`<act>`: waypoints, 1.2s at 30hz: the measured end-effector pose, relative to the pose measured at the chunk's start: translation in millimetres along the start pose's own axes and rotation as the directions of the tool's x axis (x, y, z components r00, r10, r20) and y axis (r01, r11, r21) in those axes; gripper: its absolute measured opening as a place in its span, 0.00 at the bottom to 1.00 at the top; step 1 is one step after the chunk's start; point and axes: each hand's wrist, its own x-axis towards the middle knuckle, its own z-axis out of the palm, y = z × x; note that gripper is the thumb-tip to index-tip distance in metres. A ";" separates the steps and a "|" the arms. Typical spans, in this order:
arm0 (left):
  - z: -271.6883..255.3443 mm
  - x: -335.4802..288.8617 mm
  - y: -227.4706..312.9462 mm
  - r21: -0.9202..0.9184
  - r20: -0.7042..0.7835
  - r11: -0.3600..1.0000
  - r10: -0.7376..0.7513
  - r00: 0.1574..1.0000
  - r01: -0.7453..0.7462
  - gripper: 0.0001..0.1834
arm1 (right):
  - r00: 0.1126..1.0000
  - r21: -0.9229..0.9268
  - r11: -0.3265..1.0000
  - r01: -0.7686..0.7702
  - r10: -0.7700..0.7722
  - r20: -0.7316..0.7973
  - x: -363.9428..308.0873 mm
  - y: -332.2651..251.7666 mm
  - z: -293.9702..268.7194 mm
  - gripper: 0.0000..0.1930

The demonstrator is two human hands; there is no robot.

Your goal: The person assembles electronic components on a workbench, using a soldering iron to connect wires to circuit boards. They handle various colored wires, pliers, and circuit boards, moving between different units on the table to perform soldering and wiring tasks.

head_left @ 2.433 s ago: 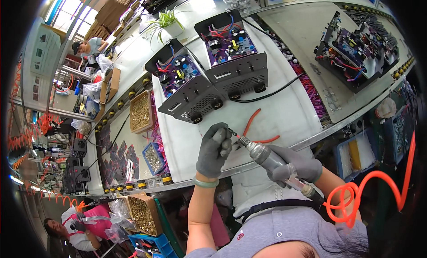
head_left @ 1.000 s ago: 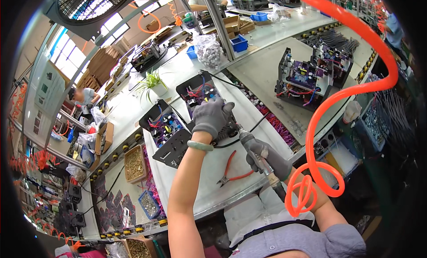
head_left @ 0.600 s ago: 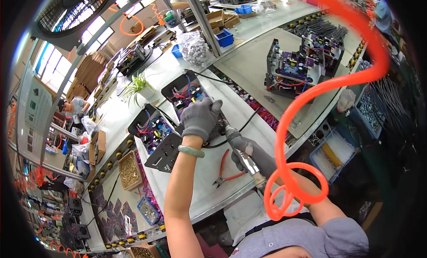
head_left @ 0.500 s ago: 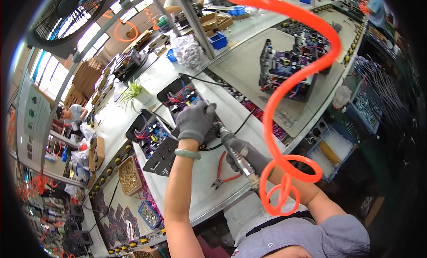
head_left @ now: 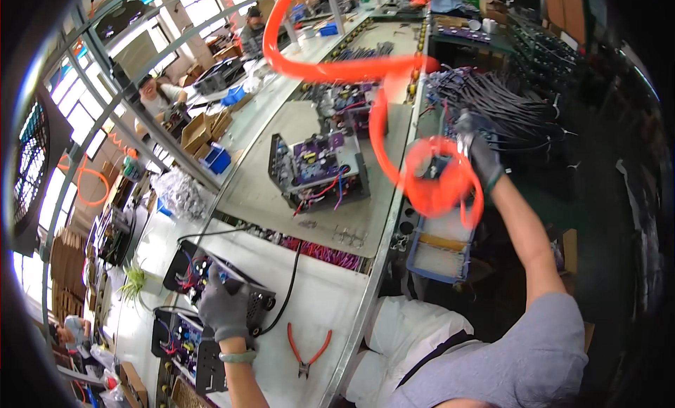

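My left hand [head_left: 225,308], in a grey glove, is on a black-cased electronic unit [head_left: 260,306]; its thumb and fingers close over the edge of the case. A second unit with circuit boards [head_left: 188,338] stands beside it, nearer to me. My right hand [head_left: 485,158], also gloved, is stretched out to the right, closed around a silver air screwdriver [head_left: 463,130] over the parts bins. The orange coiled hose [head_left: 436,186] partly covers the tool. Red-handled cutting pliers [head_left: 304,359] lie spread on the bench, right of my left hand.
A larger circuit-board assembly [head_left: 320,165] stands on the grey board ahead. Bundled black cables [head_left: 506,102] lie at the far right. A blue bin [head_left: 436,271] hangs by the bench edge. The orange hose loops across the upper middle. A potted plant [head_left: 133,285] stands at left.
My right hand has swung from the unit out to the right with the air screwdriver, and the hose moved with it. My left hand stays at the unit. The view has turned rightward.
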 end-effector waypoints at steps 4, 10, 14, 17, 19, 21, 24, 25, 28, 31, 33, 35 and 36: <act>0.6 1.2 7.0 -0.157 -0.034 0.983 0.088 0.996 -0.092 0.39 | 0.938 -0.465 0.864 -0.194 0.024 -0.346 51.3 47.3 -113.0 0.24; 31.5 -43.2 30.8 -0.043 -0.451 0.798 0.521 0.725 -0.601 0.19 | 0.865 -0.627 0.767 0.137 -0.401 -0.301 -39.4 1.1 13.0 0.20; 109.4 -36.6 89.5 -0.373 -0.108 0.768 0.522 0.846 -0.521 0.23 | 0.882 -0.408 0.785 0.466 -0.446 0.151 -133.4 2.5 141.0 0.17; 171.1 -3.5 103.5 -0.310 0.027 0.867 0.419 0.907 -0.391 0.20 | 0.714 -0.409 0.668 0.622 -0.270 0.647 -138.6 21.3 230.7 0.15; 172.5 12.6 106.6 -0.314 0.057 0.865 0.428 0.902 -0.391 0.19 | 0.664 -0.361 0.768 0.529 -0.110 0.740 -126.5 50.3 268.8 0.15; 179.0 16.5 104.6 -0.317 -0.039 0.844 0.445 0.895 -0.434 0.17 | 0.568 -0.340 0.774 0.534 -0.030 0.823 -112.9 79.9 301.5 0.15; 199.7 18.1 92.5 -0.265 -0.377 0.786 0.449 0.810 -0.559 0.13 | 0.475 -0.330 0.604 0.725 -0.093 0.875 -86.1 110.9 372.2 0.16; 201.0 17.9 89.7 -0.315 -0.333 0.769 0.460 0.823 -0.557 0.12 | 0.490 -0.350 0.586 0.731 -0.094 0.866 -72.3 132.7 392.2 0.18; 185.7 17.6 81.9 -0.396 -0.166 0.752 0.505 0.847 -0.526 0.10 | 0.558 -0.549 0.439 0.711 0.123 0.821 -31.1 194.2 457.4 0.24; 162.1 -5.6 50.8 -0.391 -0.057 0.762 0.540 0.840 -0.516 0.08 | 0.471 -0.563 0.176 0.807 0.385 0.794 -24.1 237.2 498.5 0.34; 155.5 -25.1 24.3 -0.394 -0.114 0.765 0.509 0.853 -0.510 0.08 | 0.486 -0.557 0.122 0.821 0.361 0.796 -52.0 231.5 518.1 0.26; 147.2 -42.7 2.2 -0.306 -0.223 0.798 0.471 0.854 -0.520 0.09 | 0.459 -0.518 0.196 0.832 0.279 0.843 -77.0 213.9 524.5 0.13; 143.3 -57.4 -10.1 -0.272 -0.196 0.802 0.496 0.846 -0.533 0.09 | 0.380 -0.439 0.304 0.846 0.235 0.895 -89.6 200.4 515.8 0.11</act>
